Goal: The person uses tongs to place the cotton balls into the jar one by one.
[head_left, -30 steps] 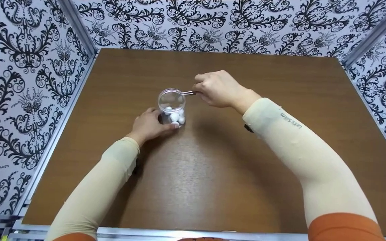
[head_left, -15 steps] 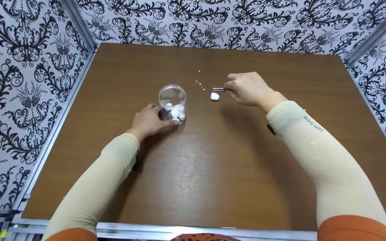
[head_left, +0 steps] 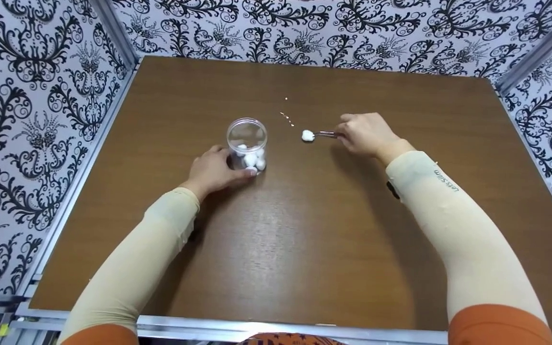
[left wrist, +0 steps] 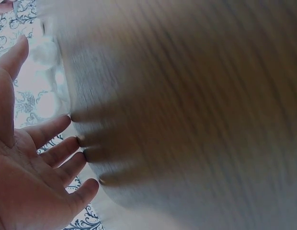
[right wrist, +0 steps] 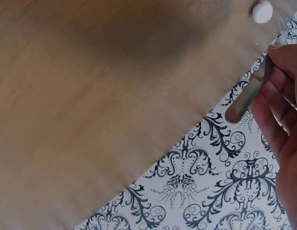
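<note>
My left hand (head_left: 216, 170) holds the lower side of a clear round jar (head_left: 247, 135), thumb in front and fingers behind. White cotton balls (head_left: 252, 160) fill the jar's lower part. Spread fingertips rest low by the tabletop in the left wrist view. To the right, my right hand (head_left: 364, 134) pinches a pair of metal tweezers (head_left: 326, 134). One cotton ball (head_left: 307, 136) lies on the table right at the tweezers' tips. In the right wrist view the tweezers (right wrist: 249, 93) point toward this cotton ball (right wrist: 262, 12), their broad end toward the camera.
A brown wooden table (head_left: 266, 249) spreads under both hands, with a metal rail (head_left: 237, 328) along its front edge. Small white specks (head_left: 287, 118) dot the surface behind the loose cotton ball. Patterned black-and-white walls (head_left: 300, 36) stand at the back and sides.
My right hand has moved right, away from the jar's mouth, with the tweezers. A cotton ball now lies on the table, and the tweezers' tips have come to its side. The left hand stays.
</note>
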